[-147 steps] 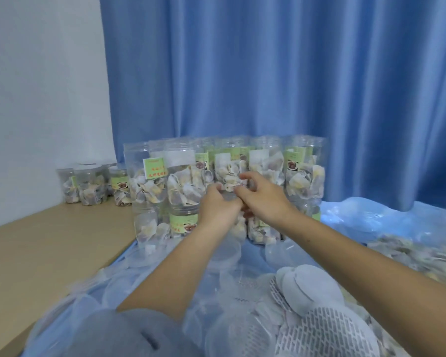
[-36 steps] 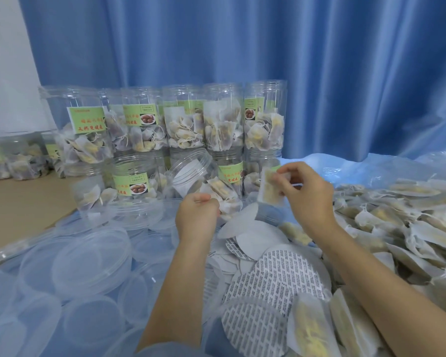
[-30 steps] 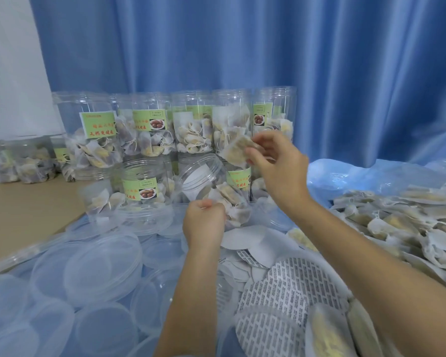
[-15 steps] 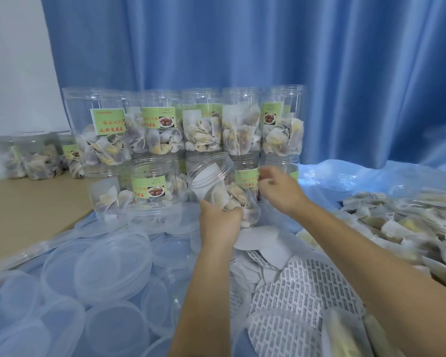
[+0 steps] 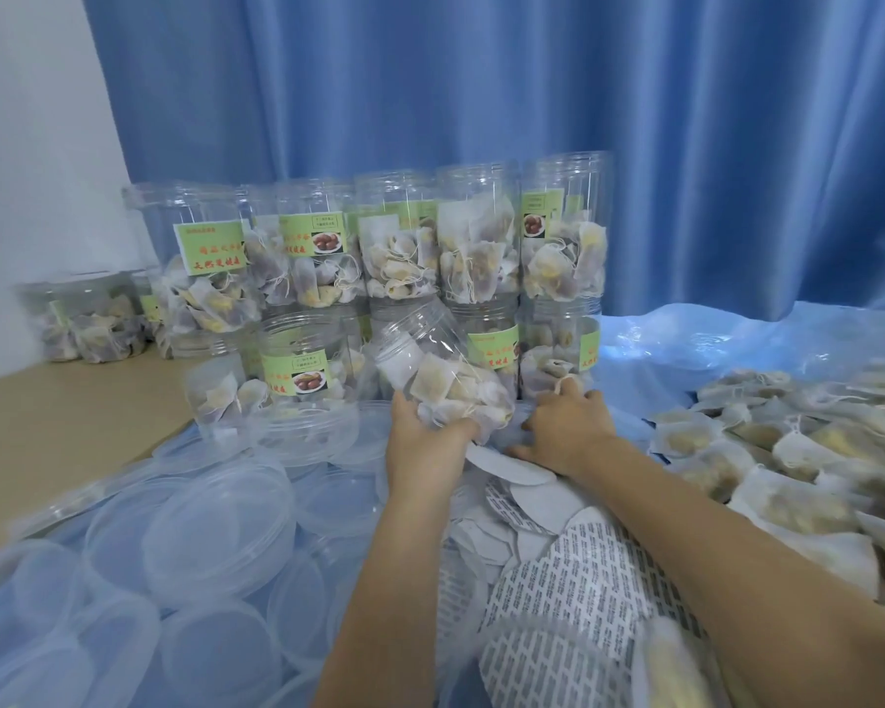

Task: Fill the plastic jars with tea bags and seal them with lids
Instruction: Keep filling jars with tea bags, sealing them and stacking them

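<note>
Jar lids [image 5: 215, 523] of clear plastic lie heaped nearest, on the left, beside round printed seal liners [image 5: 578, 595]. Beyond them the left hand [image 5: 422, 442] grips a clear plastic jar [image 5: 440, 375] by its base, tilted with the open mouth up and to the left, partly filled with tea bags. Just right, the right hand [image 5: 565, 426] rests low on the blue sheet [image 5: 711, 344], fingers curled; whether it holds anything cannot be told. Loose tea bags [image 5: 788, 452] spread on the right. Farther back stand stacked filled jars [image 5: 430, 247] before a blue curtain [image 5: 532, 94].
</note>
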Available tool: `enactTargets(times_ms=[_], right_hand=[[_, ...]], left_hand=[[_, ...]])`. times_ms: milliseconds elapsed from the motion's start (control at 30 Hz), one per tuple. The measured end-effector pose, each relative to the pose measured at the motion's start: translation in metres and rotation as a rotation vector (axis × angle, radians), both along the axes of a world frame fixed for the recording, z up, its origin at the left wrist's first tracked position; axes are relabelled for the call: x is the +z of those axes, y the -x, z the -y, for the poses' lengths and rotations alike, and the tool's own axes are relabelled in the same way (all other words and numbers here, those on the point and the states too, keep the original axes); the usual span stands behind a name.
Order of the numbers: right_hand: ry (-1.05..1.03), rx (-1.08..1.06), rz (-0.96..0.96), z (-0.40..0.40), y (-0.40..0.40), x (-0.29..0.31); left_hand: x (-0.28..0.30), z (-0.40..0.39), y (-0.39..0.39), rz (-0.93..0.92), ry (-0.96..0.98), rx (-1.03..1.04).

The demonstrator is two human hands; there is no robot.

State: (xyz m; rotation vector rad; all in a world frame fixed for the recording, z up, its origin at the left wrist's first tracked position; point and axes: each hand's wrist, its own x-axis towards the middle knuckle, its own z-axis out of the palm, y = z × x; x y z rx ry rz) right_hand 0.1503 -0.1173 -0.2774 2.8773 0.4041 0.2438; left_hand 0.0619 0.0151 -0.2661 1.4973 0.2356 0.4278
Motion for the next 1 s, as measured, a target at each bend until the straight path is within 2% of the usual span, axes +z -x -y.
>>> enactTargets(times_ms=[233, 367, 567, 633, 700, 767, 867, 933, 1000], right_hand=[[0.214, 0.032, 0.038, 0.001, 0.014, 0.014], [0.195, 0.007, 0.050, 0.010, 0.017, 0.021], [-0.145, 0.086, 0.130, 0.016, 0.029, 0.038], [-0.332, 0.156, 0.174, 0.017, 0.040, 0.045], [-0.599, 0.263, 0.199, 0.018, 0.053, 0.052], [-0.850, 0.407, 0.207, 0.016, 0.066, 0.054], [-1.050, 0.627, 0.090, 0.009, 0.086, 0.053], [-1.066, 0.683, -0.024, 0.003, 0.093, 0.048], [-1.081, 0.694, -0.103, 0.002, 0.093, 0.046]], left_hand=[[0.001, 0.000, 0.002, -0.064, -0.044, -0.019], [0.002, 0.000, 0.002, -0.081, -0.028, 0.006], [0.006, 0.005, 0.003, -0.077, -0.039, 0.019], [0.010, 0.007, 0.006, -0.031, -0.043, 0.027], [0.016, 0.009, 0.009, 0.017, 0.035, -0.001], [0.022, 0.011, 0.014, 0.046, 0.219, -0.100], [0.029, 0.011, 0.017, 0.006, 0.435, -0.293], [0.030, 0.011, 0.019, -0.015, 0.444, -0.391], [0.029, 0.010, 0.018, 0.013, 0.447, -0.336]])
